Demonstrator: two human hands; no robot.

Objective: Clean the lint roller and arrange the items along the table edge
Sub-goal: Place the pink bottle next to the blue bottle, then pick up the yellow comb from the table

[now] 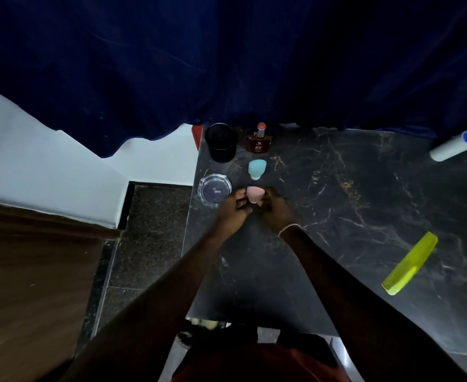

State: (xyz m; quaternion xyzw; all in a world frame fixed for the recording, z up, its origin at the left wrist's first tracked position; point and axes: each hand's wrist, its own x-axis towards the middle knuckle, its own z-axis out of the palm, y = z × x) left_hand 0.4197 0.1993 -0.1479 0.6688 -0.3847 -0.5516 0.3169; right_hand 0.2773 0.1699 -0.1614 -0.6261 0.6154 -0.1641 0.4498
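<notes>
Pink sponge [253,194] pinched between both hands, left hand [233,209] and right hand [277,209]; lint roller [451,147] well apart, far right.

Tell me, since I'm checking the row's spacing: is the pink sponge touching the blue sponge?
Apart. The head view shows a strip of bare dark table between the blue sponge and the pink sponge, which both hands hold.

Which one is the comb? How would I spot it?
Look at the dark marble table, then at its right side, away from the little things lined up along the left edge. The comb lies flat there by itself, slanted, nearer the person than the white lint roller. It is the only bright yellow-green thing, long and thin, with a row of teeth.
</notes>
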